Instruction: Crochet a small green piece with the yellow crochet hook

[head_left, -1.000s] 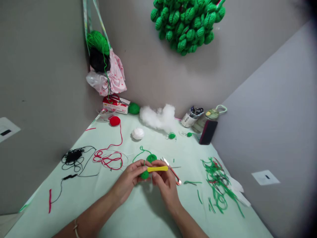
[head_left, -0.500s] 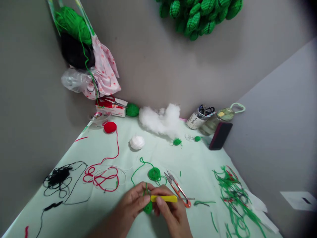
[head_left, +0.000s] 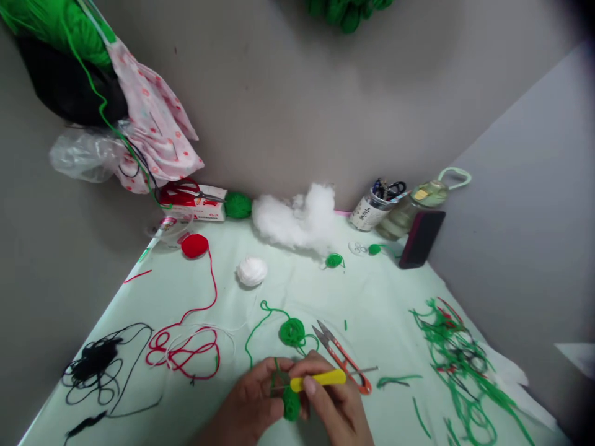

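Note:
Between thumb and fingers my right hand (head_left: 328,396) grips a crochet hook (head_left: 320,380) by its yellow handle, with the thin metal shaft pointing left. My left hand (head_left: 263,396) is closed on a small green crocheted piece (head_left: 290,406), and a strand of green yarn runs up over its fingers. The hook's tip lies close above the piece; whether it is inside a stitch I cannot make out. Just beyond my hands sits a small green yarn ball (head_left: 292,332). Orange-handled thread snips (head_left: 346,359) lie to the right of it.
Loose black yarn (head_left: 95,359) and tangled red yarn (head_left: 183,353) spread on the left. A white yarn ball (head_left: 251,271) and white stuffing (head_left: 292,223) are farther back. Green yarn scraps (head_left: 458,365) lie right. A phone (head_left: 422,239) leans near a pen cup (head_left: 369,210).
The view has shifted closer and tilted down. The hook's handle has moved a little right relative to my left hand, showing more shaft between them. Both hands keep their hold.

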`<state>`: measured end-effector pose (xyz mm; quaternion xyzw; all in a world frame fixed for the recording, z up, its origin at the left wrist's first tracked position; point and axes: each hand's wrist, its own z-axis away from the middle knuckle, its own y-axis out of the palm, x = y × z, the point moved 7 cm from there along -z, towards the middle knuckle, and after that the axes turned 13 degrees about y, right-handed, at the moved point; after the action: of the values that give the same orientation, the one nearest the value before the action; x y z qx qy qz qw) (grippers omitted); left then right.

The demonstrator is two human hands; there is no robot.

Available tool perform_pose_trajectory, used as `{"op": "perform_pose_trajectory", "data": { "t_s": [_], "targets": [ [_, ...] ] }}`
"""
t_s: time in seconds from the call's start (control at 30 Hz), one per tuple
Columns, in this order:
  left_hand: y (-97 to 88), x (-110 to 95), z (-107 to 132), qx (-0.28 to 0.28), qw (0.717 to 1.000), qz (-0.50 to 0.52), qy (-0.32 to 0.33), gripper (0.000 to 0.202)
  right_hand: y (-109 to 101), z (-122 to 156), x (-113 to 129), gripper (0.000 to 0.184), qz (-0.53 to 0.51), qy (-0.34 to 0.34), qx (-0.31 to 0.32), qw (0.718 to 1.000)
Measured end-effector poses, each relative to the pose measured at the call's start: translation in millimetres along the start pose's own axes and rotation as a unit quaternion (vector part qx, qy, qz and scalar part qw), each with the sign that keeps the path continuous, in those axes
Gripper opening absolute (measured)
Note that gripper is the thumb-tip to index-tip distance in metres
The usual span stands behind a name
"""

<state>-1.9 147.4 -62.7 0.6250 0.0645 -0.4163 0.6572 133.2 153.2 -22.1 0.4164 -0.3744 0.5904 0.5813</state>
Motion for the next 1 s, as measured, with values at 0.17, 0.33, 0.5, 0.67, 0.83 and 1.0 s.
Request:
{"op": "perform_pose_trajectory", "data": {
  "t_s": [0.17,0.33,0.5,0.67,0.83,1.0],
  "targets": [
    [17.0,-11.6,13.0,-0.025,0.999,-0.047,0.013,0.040,5.7,16.5,3.7,0.033,0.002,-0.052,0.005,0.999],
    [44.0,-18.8,29.0,-0.048,0.993,-0.097,0.053,0.039,4.9,38.8,19.6,0.032,0.007,-0.126,-0.017,0.992],
    [70.7,-16.1,52.4,-0.054,0.989,-0.098,0.093,0.040,-0.2,65.8,35.8,0.033,0.016,-0.182,-0.016,0.983],
    [96.2,-22.6,66.5,-0.044,0.987,-0.093,0.126,0.037,-3.6,85.8,54.6,0.031,0.002,-0.216,-0.026,0.976],
    [154.0,-42.1,61.0,0.041,0.982,-0.099,0.156,0.034,-27.6,115.0,91.6,0.024,-0.024,-0.276,-0.098,0.956],
    [189.1,-42.2,55.9,0.093,0.978,-0.095,0.162,0.031,-47.8,141.4,107.0,0.021,0.004,-0.328,-0.128,0.936]
  ]
}}
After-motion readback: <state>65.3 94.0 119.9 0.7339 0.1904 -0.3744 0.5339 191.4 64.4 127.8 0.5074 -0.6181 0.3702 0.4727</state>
